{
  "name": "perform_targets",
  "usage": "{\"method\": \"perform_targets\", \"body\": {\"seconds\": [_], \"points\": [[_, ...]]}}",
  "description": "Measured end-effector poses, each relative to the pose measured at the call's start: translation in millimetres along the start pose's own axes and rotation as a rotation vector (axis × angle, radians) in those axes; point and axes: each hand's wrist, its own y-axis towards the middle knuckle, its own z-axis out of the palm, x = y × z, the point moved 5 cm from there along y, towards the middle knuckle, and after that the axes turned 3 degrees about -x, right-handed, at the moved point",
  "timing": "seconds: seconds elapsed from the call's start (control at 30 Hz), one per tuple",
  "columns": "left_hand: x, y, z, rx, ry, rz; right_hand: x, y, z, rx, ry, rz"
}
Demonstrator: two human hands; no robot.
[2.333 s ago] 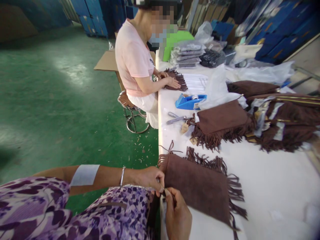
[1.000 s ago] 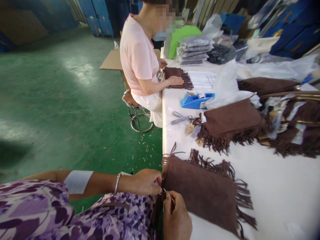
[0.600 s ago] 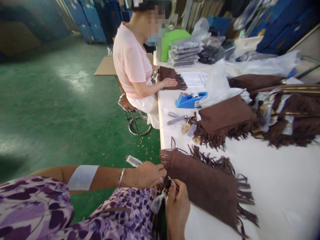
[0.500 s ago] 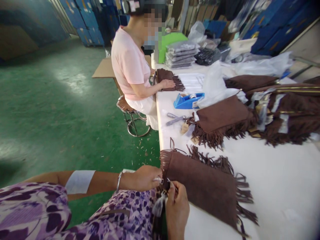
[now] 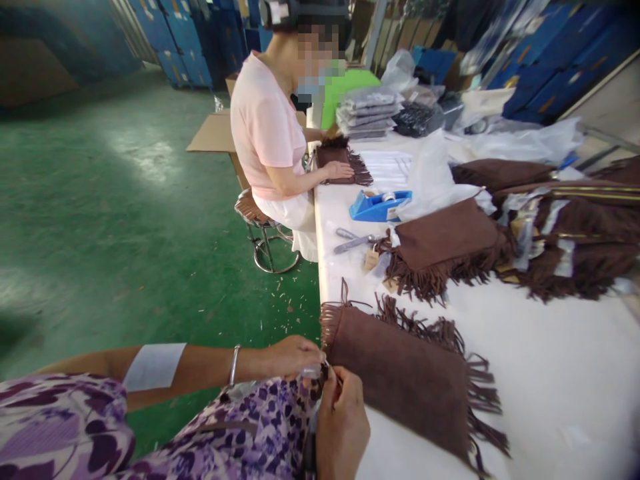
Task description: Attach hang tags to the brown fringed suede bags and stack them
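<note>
A dark brown fringed suede bag (image 5: 400, 373) lies flat along the front edge of the table. My left hand (image 5: 293, 355) is closed at the bag's near left corner, with a small piece of clear plastic wrap (image 5: 313, 371) by its fingertips. Close against it, my right hand (image 5: 343, 413) pinches with thumb and forefinger at the same corner. Something small and shiny shows between the two hands, too small to name. A dark strap-like piece (image 5: 310, 437) hangs below, partly hidden by my right hand.
Purple-grey handled snips (image 5: 353, 241), a blue tape dispenser (image 5: 380, 205) and another fringed bag (image 5: 447, 233) lie farther along the white table (image 5: 550, 353). More brown bags (image 5: 590, 213) are heaped at right. A co-worker (image 5: 267, 120) sits beyond, one hand on a fringed bag.
My hands have drawn closer together at the bag's corner, the right moving slightly left. The plastic-wrapped piece hanging below has shifted up to my left fingers. The co-worker's bag has fringe showing at its far side.
</note>
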Motion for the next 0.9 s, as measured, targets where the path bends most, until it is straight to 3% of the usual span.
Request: {"method": "perform_targets", "body": {"seconds": [0.2, 0.5, 0.6, 0.77, 0.9], "points": [[8.3, 4.3, 1.3, 0.082, -0.103, -0.018, 5.9, -6.5, 9.2, -0.020, -0.147, -0.099], [20.3, 13.6, 1.5, 0.042, -0.303, -0.104, 15.4, -3.9, 7.7, -0.018, -0.313, -0.285], [19.7, 12.9, 3.3, 0.078, -0.358, -0.126, 20.5, -1.4, 8.3, -0.001, -0.367, -0.318], [21.7, 15.5, 4.5, 0.120, -0.484, -0.151, 16.7, -1.1, 11.2, 0.037, -0.418, -0.321], [32.1, 25.1, 5.7, 0.261, -0.577, -0.233, 10.6, -2.0, 12.2, 0.072, -0.408, -0.280]]}}
